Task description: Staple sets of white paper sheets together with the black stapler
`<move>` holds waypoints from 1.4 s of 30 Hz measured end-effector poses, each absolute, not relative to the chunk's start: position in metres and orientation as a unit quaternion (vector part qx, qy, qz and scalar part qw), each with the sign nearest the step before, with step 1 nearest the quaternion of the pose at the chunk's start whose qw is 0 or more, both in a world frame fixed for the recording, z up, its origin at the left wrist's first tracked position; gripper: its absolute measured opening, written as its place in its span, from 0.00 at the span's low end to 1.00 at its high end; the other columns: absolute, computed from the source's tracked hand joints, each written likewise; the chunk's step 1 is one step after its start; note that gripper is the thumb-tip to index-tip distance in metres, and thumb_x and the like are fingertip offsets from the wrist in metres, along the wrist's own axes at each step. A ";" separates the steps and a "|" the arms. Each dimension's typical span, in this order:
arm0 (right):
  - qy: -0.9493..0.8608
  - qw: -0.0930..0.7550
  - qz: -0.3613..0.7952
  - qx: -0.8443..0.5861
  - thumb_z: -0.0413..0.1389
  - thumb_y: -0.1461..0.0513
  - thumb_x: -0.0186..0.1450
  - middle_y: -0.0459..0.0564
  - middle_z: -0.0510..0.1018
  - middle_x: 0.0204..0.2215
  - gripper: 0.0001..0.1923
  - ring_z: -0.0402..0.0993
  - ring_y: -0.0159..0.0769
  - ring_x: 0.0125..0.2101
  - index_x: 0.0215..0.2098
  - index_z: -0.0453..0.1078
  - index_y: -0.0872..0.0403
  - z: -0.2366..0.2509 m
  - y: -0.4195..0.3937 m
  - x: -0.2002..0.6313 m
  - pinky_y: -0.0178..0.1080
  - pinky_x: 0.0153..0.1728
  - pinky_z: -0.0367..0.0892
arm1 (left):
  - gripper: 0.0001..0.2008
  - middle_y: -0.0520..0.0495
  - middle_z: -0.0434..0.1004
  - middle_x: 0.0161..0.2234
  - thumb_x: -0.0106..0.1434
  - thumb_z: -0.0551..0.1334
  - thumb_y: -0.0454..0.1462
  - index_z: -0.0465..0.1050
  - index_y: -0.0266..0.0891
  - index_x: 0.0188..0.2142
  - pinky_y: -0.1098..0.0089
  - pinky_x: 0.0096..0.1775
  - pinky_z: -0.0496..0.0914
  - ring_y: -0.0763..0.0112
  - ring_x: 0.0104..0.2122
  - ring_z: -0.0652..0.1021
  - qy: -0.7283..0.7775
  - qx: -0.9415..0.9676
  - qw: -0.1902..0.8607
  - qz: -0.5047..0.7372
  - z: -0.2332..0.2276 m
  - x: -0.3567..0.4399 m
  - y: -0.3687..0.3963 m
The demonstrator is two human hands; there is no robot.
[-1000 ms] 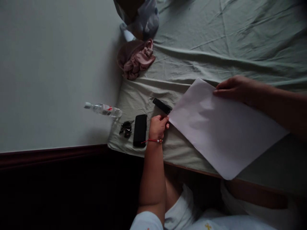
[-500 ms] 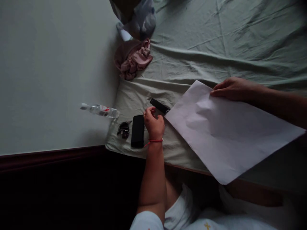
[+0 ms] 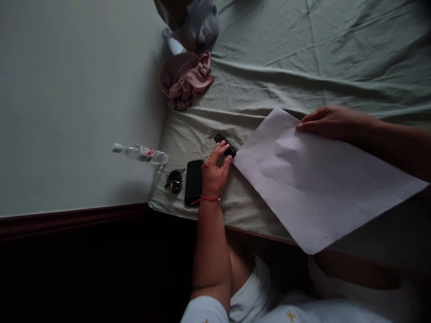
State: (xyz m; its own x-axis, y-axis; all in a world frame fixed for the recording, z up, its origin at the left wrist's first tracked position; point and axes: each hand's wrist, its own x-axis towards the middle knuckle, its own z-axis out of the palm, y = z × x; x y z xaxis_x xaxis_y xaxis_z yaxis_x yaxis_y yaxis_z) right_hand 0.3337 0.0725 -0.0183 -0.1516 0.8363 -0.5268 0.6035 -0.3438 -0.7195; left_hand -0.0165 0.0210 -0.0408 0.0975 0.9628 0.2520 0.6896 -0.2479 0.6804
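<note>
A large sheet of white paper (image 3: 313, 179), slightly creased, slants over the bed edge. My right hand (image 3: 328, 120) pinches its far edge between thumb and fingers. A small, narrow black object (image 3: 220, 138) lies by the paper's left corner; its kind I cannot make out. My left hand (image 3: 214, 172), a red string on its wrist, reaches over this object with fingers stretched and thumb apart. The fingertips overlap its near side, and whether they touch it is unclear. Just left of that hand lies a black smartphone (image 3: 193, 181), dark side up.
Keys (image 3: 174, 180) lie left of the phone. A clear plastic bottle (image 3: 141, 153) with a white cap is near the wall (image 3: 67, 98). Farther back are a bundled pink cloth (image 3: 188, 83) and a plastic bag (image 3: 202, 29). A wrinkled pale green sheet (image 3: 269, 76) covers the bed.
My left hand has uncurled its fingers and extended them over the narrow black object, its wrist shifting slightly left. My right hand keeps its hold on the paper.
</note>
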 end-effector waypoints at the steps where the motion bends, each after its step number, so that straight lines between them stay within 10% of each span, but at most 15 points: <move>1: -0.558 0.113 0.509 -0.645 0.60 0.52 0.70 0.53 0.84 0.36 0.17 0.73 0.31 0.26 0.45 0.82 0.55 -0.018 0.072 0.334 0.34 0.28 0.66 | 0.15 0.43 0.78 0.63 0.68 0.65 0.35 0.80 0.44 0.54 0.52 0.70 0.63 0.60 0.66 0.73 0.578 0.714 0.204 0.337 -0.039 -0.017 0.021; 42: -0.475 0.189 0.661 -0.549 0.69 0.49 0.59 0.51 0.76 0.22 0.15 0.69 0.31 0.17 0.30 0.76 0.51 -0.003 0.050 0.338 0.37 0.20 0.65 | 0.12 0.42 0.85 0.52 0.72 0.64 0.44 0.84 0.43 0.45 0.58 0.58 0.74 0.62 0.56 0.81 0.545 0.652 0.191 0.492 -0.030 -0.010 0.008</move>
